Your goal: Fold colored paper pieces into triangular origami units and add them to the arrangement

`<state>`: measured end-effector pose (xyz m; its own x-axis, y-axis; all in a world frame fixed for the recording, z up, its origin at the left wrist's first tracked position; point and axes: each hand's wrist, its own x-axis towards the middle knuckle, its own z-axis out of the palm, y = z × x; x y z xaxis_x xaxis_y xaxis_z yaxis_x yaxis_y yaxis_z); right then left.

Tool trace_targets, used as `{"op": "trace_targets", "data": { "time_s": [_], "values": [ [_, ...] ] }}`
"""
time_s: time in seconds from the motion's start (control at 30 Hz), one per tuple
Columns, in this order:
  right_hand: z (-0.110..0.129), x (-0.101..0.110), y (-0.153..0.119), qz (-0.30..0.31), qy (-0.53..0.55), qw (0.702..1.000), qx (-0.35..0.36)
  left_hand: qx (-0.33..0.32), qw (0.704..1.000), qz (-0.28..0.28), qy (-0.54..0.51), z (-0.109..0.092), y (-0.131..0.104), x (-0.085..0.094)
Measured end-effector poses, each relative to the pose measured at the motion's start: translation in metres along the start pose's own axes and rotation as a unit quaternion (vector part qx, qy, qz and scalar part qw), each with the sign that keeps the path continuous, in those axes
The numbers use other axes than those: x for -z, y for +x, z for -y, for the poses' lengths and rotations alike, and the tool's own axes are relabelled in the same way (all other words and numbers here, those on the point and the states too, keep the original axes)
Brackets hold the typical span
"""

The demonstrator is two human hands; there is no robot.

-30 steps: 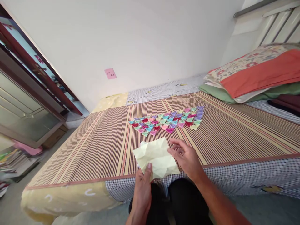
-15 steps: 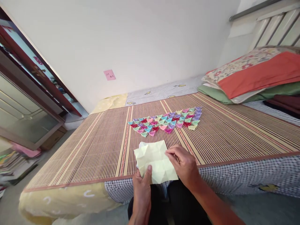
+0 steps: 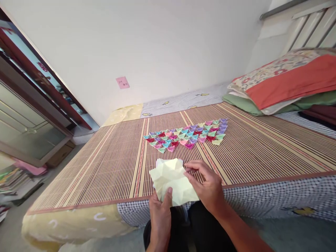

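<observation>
Holding a creased pale-yellow sheet of paper (image 3: 180,182) over the near edge of a striped mat (image 3: 91,168), just above black-clad knees (image 3: 207,224). Gripping it from below with the left hand (image 3: 160,210), with the thumb laid across its face and the fingers tucked behind, mostly out of sight. Working at the sheet's right edge with the right hand (image 3: 208,185), with thumb and forefinger drawn narrowly together; impossible to tell from this angle whether pinching the paper or merely touching it. Backed at the upper left by a paler edge (image 3: 159,161), possibly more paper. Facing rows of small folded paper pieces (image 3: 190,133) in mixed colors, laid on the mat beyond, apart from both hands. Seen against a white wall (image 3: 196,42) bearing a pink note (image 3: 122,82). Judging by the spread, crumpled surface, probably at the stage of straightening or separating the sheet rather than creasing a finished fold. Calling next, most likely, for a steady left thumb and a light, sure right-hand pinch, without tearing the edge.
</observation>
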<state>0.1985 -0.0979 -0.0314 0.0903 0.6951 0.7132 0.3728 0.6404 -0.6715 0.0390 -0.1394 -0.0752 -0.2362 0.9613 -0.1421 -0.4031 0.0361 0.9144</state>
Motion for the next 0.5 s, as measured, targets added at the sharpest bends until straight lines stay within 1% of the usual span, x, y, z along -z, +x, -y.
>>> {"op": "trace_targets", "data": {
  "time_s": [0.1,0.17,0.3,0.4,0.5],
  "values": [
    [-0.0027,-0.0029,-0.0028,0.007,-0.035,0.998,0.057,-0.011,0.999,-0.008,0.035,0.0013,-0.0016,0.0005],
    [-0.0055,-0.0053,-0.0044,0.012,-0.059,0.995,0.081,-0.019,0.998,-0.01,0.055,0.0017,-0.0031,0.0005],
    [-0.0066,-0.0075,-0.0053,0.019,-0.117,0.983,0.142,-0.028,0.998,-0.017,0.062,0.0011,-0.0046,0.0004],
    [-0.0034,-0.0058,-0.0057,0.029,-0.145,0.97,0.194,-0.011,0.999,-0.015,0.042,0.0003,-0.0034,-0.0001],
    [-0.0017,-0.0042,-0.0078,0.036,-0.141,0.966,0.215,0.017,0.999,-0.019,0.022,-0.0015,-0.0023,-0.0015]
  ]
}}
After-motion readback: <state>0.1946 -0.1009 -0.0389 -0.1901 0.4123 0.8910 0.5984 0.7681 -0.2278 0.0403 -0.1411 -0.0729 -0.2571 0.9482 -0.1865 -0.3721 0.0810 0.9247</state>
